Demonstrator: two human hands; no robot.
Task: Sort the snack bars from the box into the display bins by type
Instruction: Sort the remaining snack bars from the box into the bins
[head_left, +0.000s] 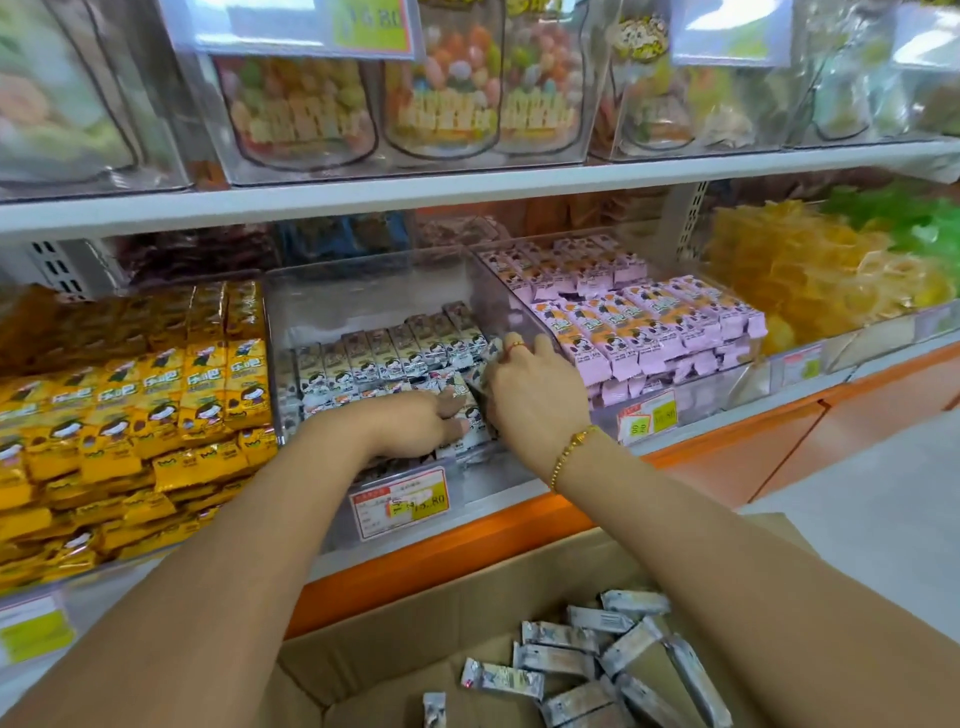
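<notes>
Both my hands reach into the clear middle bin (291, 322), which holds rows of white snack bars (384, 358). My left hand (415, 423) lies on the front row with its fingers curled round white bars. My right hand (535, 389) grips several white bars (480, 371) at the bin's right side. The cardboard box (467, 587) below holds several more white bars (597, 660), lying loose. Yellow bars (156, 405) fill the left bin and pink bars (649, 322) fill the right bin.
An upper shelf (467, 182) carries clear tubs of mixed sweets. Yellow and green dried fruit (821, 260) sits in the far right bin. Price tags (397, 501) hang on the bin fronts, above an orange shelf edge (727, 441). Pale floor (883, 493) shows at the right.
</notes>
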